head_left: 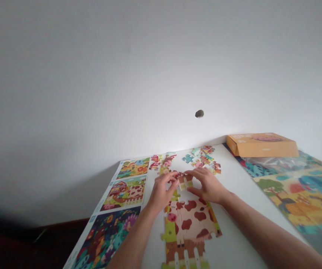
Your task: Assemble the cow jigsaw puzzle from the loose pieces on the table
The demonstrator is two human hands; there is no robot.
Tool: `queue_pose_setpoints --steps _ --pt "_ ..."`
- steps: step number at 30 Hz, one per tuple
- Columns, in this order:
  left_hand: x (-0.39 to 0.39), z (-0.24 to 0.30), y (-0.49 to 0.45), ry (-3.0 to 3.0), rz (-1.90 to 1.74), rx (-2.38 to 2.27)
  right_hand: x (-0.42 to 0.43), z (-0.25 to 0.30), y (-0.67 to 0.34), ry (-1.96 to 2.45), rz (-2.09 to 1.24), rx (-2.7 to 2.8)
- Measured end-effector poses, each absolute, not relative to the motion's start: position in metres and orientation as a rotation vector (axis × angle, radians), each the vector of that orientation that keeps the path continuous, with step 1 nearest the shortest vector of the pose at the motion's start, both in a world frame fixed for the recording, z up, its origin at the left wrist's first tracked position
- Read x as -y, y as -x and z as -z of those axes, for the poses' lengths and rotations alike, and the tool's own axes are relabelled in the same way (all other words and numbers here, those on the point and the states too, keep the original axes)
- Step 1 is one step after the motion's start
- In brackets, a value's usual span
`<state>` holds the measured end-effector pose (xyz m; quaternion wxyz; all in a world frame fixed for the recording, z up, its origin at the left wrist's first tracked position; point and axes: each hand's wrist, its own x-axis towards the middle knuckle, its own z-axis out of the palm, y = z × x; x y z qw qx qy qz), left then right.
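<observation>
Above the partly joined cow puzzle [191, 220], a brown and pale green puzzle piece [186, 183] with white fence posts sits between my hands. My left hand [164, 186] pinches at its left edge, thumb and forefinger close together. On the other side, my right hand [208, 185] has its forefinger at the piece's top and its thumb near its lower right corner. Fingers partly cover its edges, and I cannot tell whether it is one piece or two joined. The cow puzzle lies flat below, with a fence strip [187, 256] along its near edge.
Loose puzzle pieces [204, 158] lie toward the wall, with joined barn pieces [168, 160] left of them. A picture sheet [124, 194] runs along the table's left edge. At the right, an orange box [261, 145] and a clear plastic bag [278, 163] rest by an animal puzzle [303, 198].
</observation>
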<state>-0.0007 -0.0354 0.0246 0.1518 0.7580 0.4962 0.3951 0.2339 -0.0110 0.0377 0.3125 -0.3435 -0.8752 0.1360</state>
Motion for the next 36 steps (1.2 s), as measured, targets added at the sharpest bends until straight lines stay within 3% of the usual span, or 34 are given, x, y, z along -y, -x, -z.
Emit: queue_pose_setpoints --steps 9,19,30,36 --pt "0.036 -0.022 0.009 -2.335 -0.838 -1.691 -0.002 -0.028 -0.244 1.034 -0.386 2.288" --pt "0.045 -0.027 0.010 -2.465 -0.514 -1.485 0.000 -0.027 -0.242 1.073 -0.322 2.368" --pt "0.039 -0.027 0.017 -2.404 -0.569 -1.724 -0.003 -0.023 -0.245 1.171 -0.491 2.256" --pt "0.037 -0.028 0.017 -2.354 -0.575 -1.899 0.013 -0.041 -0.244 0.773 -0.695 2.567"
